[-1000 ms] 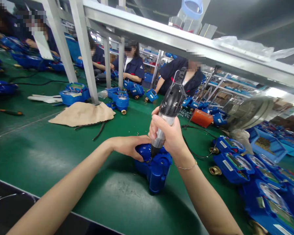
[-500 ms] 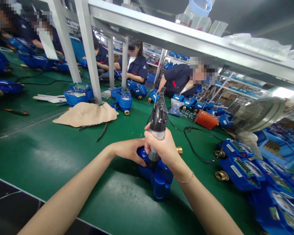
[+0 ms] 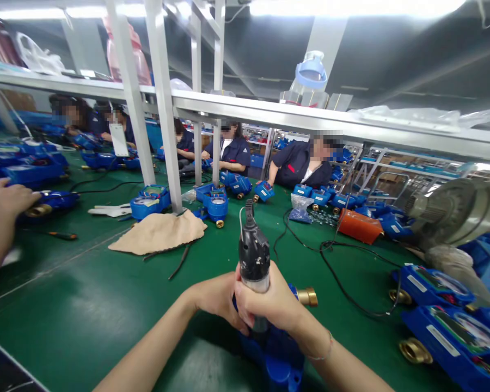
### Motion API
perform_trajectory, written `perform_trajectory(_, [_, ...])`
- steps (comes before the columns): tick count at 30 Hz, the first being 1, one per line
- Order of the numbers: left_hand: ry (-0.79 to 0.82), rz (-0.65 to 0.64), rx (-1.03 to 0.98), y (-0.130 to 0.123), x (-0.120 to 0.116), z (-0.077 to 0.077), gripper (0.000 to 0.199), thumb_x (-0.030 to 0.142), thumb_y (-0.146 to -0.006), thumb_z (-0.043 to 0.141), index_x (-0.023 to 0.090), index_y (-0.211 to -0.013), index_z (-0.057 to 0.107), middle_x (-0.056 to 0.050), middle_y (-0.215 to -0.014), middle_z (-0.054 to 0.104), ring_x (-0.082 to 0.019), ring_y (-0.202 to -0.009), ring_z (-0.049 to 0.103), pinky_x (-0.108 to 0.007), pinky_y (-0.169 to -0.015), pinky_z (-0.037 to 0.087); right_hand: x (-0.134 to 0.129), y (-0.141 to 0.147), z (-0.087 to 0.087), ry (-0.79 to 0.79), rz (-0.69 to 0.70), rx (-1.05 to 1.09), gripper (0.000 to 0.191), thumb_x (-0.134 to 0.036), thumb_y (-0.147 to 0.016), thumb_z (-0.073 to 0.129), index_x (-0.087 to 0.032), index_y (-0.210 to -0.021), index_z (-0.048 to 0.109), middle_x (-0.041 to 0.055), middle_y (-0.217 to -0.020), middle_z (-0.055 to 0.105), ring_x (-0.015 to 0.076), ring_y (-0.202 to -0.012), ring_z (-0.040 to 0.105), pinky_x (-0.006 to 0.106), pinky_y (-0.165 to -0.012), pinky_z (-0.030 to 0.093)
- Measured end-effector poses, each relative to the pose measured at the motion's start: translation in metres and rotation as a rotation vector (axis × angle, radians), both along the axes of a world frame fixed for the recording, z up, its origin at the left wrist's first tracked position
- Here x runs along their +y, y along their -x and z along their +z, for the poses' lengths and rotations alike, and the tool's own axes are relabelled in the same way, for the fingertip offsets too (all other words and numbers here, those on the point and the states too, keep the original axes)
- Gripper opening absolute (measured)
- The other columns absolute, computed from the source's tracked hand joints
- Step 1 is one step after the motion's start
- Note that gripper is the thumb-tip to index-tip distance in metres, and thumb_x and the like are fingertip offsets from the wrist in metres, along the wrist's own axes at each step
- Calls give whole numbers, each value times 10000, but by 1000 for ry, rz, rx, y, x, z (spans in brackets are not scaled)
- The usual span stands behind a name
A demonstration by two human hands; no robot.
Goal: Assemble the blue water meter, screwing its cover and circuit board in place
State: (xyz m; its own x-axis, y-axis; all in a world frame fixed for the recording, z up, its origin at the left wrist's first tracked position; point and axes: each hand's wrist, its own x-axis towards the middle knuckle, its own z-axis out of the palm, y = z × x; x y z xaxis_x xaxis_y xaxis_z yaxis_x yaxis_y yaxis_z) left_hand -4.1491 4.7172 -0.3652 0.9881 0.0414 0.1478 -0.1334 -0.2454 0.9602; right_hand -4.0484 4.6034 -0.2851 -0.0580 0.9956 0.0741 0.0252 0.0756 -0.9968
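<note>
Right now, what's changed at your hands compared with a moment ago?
The electric screwdriver has swung from leaning to nearly upright in the right hand, and the brass fitting of the blue water meter has come into view beside it. A co-worker's hand has entered at the left edge. Nothing was let go: the left hand stays on the meter, the right on the screwdriver.

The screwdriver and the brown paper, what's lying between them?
Between the electric screwdriver and the paper: a black strip on the green mat, in the head view.
</note>
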Motion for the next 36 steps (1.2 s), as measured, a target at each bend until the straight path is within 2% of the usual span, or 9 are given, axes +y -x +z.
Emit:
perform_trajectory(5, [-1,2,52,-4,0,-5,405,327,-469,902,143,-782,723,-24,-821,736,-206,-814,676,-275,-812,540,0,-4,1,3,66,45,177,-176,-713,575,-194,-862,480,-111,-403,496,78,-318,463,183,-378,344])
perform_trajectory(8, [-82,67,9,-7,2,-6,470,299,-461,910,145,-866,729,-26,-916,733,-216,-907,661,-279,-895,507,4,-9,2,-1,19,118,201,-217,-739,593,-190,-907,484,-110,-407,496,70,-316,428,178,-371,339])
perform_trajectory(11, [-102,81,-8,-9,2,-4,575,262,-444,917,150,-971,715,-31,-1021,719,-227,-968,646,-274,-910,498,10,-13,3,1,-36,182,230,-250,-750,603,-190,-933,479,-118,-396,473,69,-312,400,178,-365,328])
perform_trajectory(17, [-12,55,-2,-6,2,-4,471,274,-432,918,142,-845,733,-22,-894,735,-221,-932,657,-259,-893,511,14,-8,-3,38,113,121,119,-207,-707,595,-187,-751,486,-87,-397,502,69,-317,430,172,-362,323])
perform_trajectory(22, [66,17,66,-4,1,-2,440,340,-393,921,126,-721,720,-31,-778,731,-208,-780,679,-255,-769,555,13,-3,-4,40,146,147,152,-172,-676,598,-183,-790,498,-94,-396,507,77,-319,455,168,-359,345])
perform_trajectory(27, [-13,19,21,-6,0,0,444,332,-434,912,151,-792,721,-15,-898,733,-219,-931,657,-273,-896,512,9,-7,-3,-9,149,257,255,-312,-731,668,-175,-874,508,-106,-410,473,53,-307,382,167,-357,328])
perform_trajectory(32, [-55,85,-37,-8,1,-2,647,263,-410,923,157,-1003,690,-25,-1052,707,-236,-1003,631,-294,-935,485,6,-17,-2,-20,83,353,323,-338,-764,674,-186,-984,494,-116,-466,446,47,-338,377,171,-381,350])
perform_trajectory(36, [-35,59,5,-7,1,-4,540,291,-441,914,150,-919,707,-26,-962,722,-228,-953,647,-279,-886,506,10,-13,1,-3,96,271,296,-307,-738,666,-178,-946,499,-114,-436,456,54,-333,381,174,-379,342])
